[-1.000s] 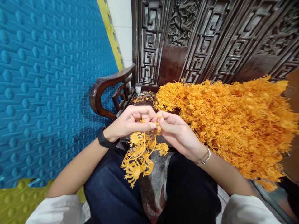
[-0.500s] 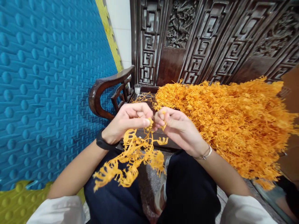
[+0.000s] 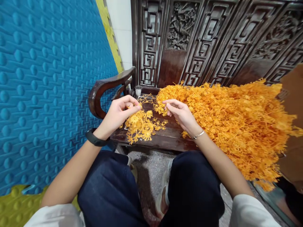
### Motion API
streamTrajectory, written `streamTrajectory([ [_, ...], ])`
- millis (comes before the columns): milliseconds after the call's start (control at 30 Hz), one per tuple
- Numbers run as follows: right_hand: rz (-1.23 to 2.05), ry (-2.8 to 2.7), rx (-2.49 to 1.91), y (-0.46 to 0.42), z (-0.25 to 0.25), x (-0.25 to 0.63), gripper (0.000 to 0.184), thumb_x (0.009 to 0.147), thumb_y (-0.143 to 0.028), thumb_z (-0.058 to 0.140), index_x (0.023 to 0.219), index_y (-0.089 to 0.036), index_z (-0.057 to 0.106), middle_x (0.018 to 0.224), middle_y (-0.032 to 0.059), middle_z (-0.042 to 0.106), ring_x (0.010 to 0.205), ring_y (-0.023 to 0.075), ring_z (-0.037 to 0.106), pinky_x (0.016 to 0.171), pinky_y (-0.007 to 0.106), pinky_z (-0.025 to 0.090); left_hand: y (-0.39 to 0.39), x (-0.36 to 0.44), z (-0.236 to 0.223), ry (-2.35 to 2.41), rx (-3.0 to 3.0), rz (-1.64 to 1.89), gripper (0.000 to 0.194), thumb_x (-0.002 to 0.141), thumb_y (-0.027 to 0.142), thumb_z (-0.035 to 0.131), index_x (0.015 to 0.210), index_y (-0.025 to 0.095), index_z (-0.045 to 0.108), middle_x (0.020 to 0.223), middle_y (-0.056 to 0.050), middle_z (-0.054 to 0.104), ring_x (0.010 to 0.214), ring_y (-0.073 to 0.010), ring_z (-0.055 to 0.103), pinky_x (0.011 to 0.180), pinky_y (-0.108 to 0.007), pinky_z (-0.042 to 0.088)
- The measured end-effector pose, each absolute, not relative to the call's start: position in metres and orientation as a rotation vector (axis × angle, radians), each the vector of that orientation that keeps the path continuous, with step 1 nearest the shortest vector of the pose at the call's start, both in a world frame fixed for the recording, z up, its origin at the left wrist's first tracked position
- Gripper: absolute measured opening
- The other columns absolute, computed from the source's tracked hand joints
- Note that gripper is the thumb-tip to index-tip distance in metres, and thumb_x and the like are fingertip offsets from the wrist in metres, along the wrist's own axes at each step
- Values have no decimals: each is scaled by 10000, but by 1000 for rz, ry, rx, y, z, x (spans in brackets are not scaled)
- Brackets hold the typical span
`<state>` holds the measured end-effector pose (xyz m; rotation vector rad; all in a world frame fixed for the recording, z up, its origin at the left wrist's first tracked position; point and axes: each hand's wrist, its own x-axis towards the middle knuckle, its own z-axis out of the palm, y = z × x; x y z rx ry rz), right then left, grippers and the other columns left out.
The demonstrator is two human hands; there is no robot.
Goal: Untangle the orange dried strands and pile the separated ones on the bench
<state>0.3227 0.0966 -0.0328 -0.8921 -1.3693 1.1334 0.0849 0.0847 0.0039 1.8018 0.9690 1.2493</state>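
Note:
My left hand is closed in a pinch at the top of an orange plastic flower sprig. The sprig, with thin stems and small many-petalled blossoms, hangs below the fingers over the dark wooden bench seat. To its right, my right hand has thumb and forefinger brought together, with a speck of orange at the tips too small to name. That hand is beside the big heap of orange plastic flower sprigs, a short way from the left hand.
The bench's curved armrest rises at the left, with the carved backrest behind. A small clear cup stands in the back corner near loose orange stems. Blue textured matting covers the left side; brown cardboard is at far right.
My hands have moved apart and forward, away from my lap. The sprig in my left hand has swung from above my knees to over the bench seat.

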Motion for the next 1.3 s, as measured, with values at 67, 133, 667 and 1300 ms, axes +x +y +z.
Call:
streamTrajectory([
  [67,1253,-1286,-966,107,-42,326,192,736,-278,700,908,-193,705,695,-26,592,565,63,477,532,209,378,83,85,3,981,1819,1223,173,725,305,678,729,147,606,532,41,465,487,-65,371,478,-211,250],
  [133,1373,-1190,-1021,116,-50,328,184,743,-263,693,904,-173,703,693,-14,615,562,62,501,533,201,396,82,86,2,988,1837,1202,179,730,312,674,729,145,607,547,34,478,485,-63,359,474,-213,239],
  [667,1462,-901,-1339,145,-77,332,292,956,-279,418,787,-117,594,592,41,621,534,94,606,592,198,512,87,85,0,1030,1886,1172,162,737,295,656,719,143,604,514,55,415,485,-67,340,488,-219,249],
  [1300,944,-1379,-1063,109,-42,307,108,829,-215,551,827,-174,651,865,49,665,763,133,613,747,276,471,99,92,-9,925,1666,1197,108,757,221,577,836,152,600,637,-3,620,629,-110,569,595,-219,402],
])
